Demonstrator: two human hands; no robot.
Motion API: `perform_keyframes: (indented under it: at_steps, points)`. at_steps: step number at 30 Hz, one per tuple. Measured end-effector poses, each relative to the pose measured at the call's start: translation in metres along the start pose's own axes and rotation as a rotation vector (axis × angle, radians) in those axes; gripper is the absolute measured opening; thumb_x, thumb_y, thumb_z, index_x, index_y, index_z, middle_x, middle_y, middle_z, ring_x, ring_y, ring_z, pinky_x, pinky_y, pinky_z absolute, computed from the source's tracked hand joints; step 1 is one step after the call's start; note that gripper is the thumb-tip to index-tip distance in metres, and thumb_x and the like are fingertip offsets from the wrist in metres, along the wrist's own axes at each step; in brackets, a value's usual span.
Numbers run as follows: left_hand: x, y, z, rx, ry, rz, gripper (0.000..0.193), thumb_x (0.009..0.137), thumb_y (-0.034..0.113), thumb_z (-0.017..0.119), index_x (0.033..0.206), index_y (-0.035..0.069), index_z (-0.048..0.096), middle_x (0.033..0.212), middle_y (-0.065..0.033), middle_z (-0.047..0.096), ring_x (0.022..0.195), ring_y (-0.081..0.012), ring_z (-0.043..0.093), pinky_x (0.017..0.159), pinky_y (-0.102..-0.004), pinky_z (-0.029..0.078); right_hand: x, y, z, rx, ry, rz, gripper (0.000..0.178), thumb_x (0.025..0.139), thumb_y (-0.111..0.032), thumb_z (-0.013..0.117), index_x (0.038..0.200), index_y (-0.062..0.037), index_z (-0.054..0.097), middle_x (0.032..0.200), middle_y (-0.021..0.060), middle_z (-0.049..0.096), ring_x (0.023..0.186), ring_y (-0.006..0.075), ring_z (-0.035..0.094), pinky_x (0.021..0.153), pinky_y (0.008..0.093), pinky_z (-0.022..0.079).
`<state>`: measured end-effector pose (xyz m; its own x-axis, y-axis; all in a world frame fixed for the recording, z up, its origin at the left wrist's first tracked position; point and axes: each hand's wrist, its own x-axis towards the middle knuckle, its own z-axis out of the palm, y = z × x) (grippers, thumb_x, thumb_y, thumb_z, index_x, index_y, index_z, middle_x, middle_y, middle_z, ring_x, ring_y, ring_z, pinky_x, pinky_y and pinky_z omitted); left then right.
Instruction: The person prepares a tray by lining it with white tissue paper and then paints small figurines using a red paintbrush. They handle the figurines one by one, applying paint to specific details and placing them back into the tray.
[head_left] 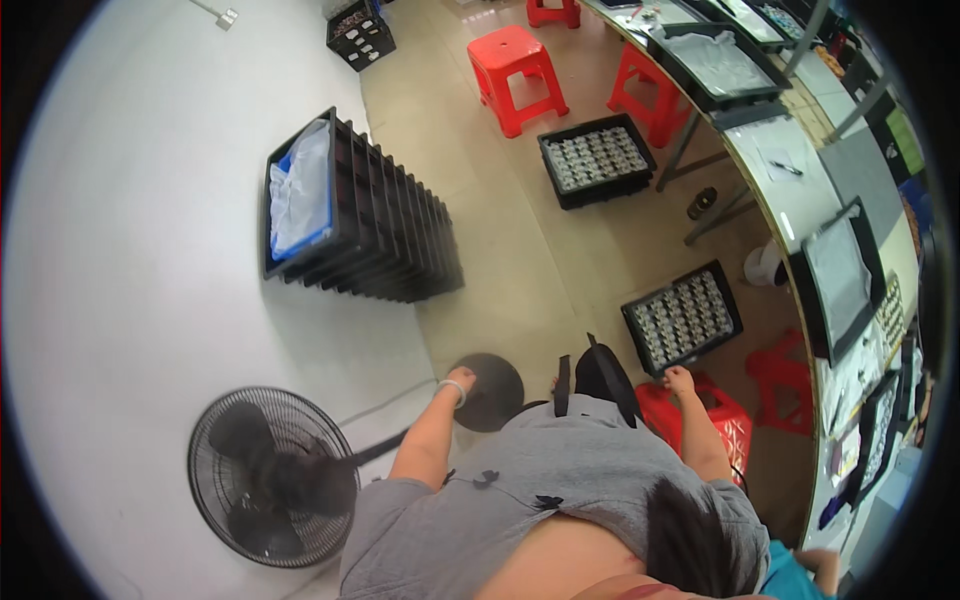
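My left hand (pixel 462 378), with a white bracelet at the wrist, hangs over the round black base (pixel 488 392) of a standing fan. Its fingers look loosely curled, and nothing shows in them. On the other side, my right hand (pixel 679 380) hangs in front of a red stool (pixel 727 418). Those fingers are curled too, with no thing visible in them. Just beyond it in the view lies a black tray (pixel 735 326) on the floor, holding rows of small pale pieces with dark centres. Whether the hand touches the tray or stool I cannot tell.
The black fan (pixel 275 480) stands by the white wall at left. Farther ahead rises a tall stack of black crates (pixel 385 215), a blue-edged one on top. More red stools (pixel 512 75) and a filled black tray (pixel 640 172) sit beside the long workbench (pixel 770 190) at right.
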<state>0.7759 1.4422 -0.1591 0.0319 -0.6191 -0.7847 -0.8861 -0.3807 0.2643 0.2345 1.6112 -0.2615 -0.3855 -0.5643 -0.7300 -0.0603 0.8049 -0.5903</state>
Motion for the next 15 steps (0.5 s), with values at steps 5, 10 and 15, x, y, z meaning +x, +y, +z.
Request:
perform_keyframes:
  at_steps: [5,10,15]
  points:
    - [0.072,0.060,-0.052,-0.217,0.011,0.009,0.034,0.079,0.023,0.053,0.106,0.003,0.058,0.107,-0.0152,0.059,0.099,-0.0293,0.056,0.088,-0.0352,0.041,0.071,-0.037,0.014,-0.160,-0.013,0.174,0.012,0.076,-0.011,0.052,0.080,-0.0018,0.058,0.059,0.0074,0.056,0.044,0.0163,0.051,0.040,0.0292,0.041]
    - [0.129,0.089,-0.083,0.070,-0.151,0.156,0.035,0.080,0.029,0.053,0.109,0.009,0.057,0.105,-0.0148,0.060,0.098,-0.0278,0.056,0.087,-0.0344,0.043,0.231,-0.076,0.006,-0.497,0.023,0.002,0.021,0.072,-0.017,0.052,0.083,-0.0006,0.061,0.068,0.0168,0.060,0.057,0.0295,0.058,0.054,0.0402,0.047]
    - [0.175,0.127,-0.174,-0.262,0.030,-0.023,0.033,0.079,0.027,0.054,0.106,0.008,0.058,0.101,-0.0157,0.061,0.095,-0.0273,0.057,0.084,-0.0353,0.044,0.297,-0.415,0.059,-0.665,0.107,-0.303,0.028,0.073,-0.024,0.050,0.083,0.0002,0.061,0.087,0.0220,0.061,0.082,0.0371,0.058,0.072,0.0435,0.046]
